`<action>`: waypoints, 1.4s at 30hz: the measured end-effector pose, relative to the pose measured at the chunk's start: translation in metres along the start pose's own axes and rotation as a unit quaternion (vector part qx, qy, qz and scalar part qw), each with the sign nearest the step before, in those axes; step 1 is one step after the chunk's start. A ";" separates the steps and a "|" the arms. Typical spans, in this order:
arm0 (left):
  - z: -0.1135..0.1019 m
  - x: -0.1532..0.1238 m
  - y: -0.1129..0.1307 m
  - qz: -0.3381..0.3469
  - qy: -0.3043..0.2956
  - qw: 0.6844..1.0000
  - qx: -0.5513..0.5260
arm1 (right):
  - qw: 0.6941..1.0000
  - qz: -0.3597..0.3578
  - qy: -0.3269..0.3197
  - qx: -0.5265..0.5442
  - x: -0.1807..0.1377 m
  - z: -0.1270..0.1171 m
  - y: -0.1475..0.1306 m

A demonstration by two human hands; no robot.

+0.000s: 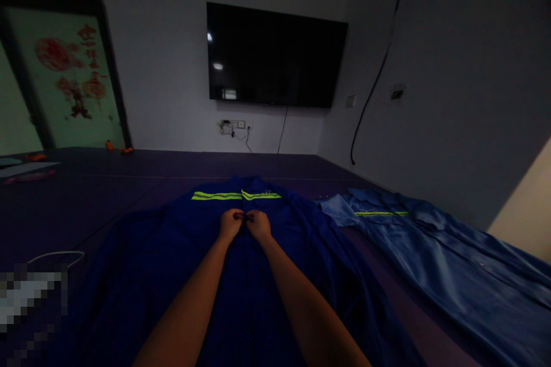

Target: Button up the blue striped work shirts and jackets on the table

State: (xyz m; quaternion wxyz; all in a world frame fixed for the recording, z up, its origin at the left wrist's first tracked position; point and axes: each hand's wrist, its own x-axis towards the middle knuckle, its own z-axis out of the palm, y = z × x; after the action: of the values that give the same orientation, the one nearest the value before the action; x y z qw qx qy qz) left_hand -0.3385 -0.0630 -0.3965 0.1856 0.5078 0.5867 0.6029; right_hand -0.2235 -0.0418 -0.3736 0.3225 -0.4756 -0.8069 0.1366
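Grip pinched shut on both sides: left hand (231, 223) and right hand (259, 225), touching, holding front seam of dark blue jacket (297, 241), flat on bench (86, 195). Seems soft, light, limp; better taken at front edges.

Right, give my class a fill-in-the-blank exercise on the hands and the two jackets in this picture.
1. The left hand and right hand meet on the dark blue jacket, just below its bright ____ stripes.
2. The lighter blue jacket lies to its ____.
3. The black screen on the wall is a ____.
Missing words: yellow; right; television.
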 end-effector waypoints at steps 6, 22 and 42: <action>0.000 0.000 0.000 0.000 0.009 1.000 -0.012 | 1.000 0.003 0.008 0.014 0.000 0.000 0.001; -0.005 0.003 -0.006 -0.042 0.148 0.986 -0.063 | 0.929 0.115 0.143 0.320 0.009 -0.001 0.015; -0.043 -0.079 0.039 0.056 -0.089 0.992 0.069 | 0.989 -0.022 0.004 0.149 -0.071 -0.038 0.007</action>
State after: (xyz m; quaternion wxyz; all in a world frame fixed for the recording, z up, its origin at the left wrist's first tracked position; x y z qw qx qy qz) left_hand -0.3269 -0.1598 -0.3841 0.1671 0.6031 0.5785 0.5231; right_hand -0.1699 -0.1023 -0.3758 0.3957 -0.4049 -0.7866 0.2466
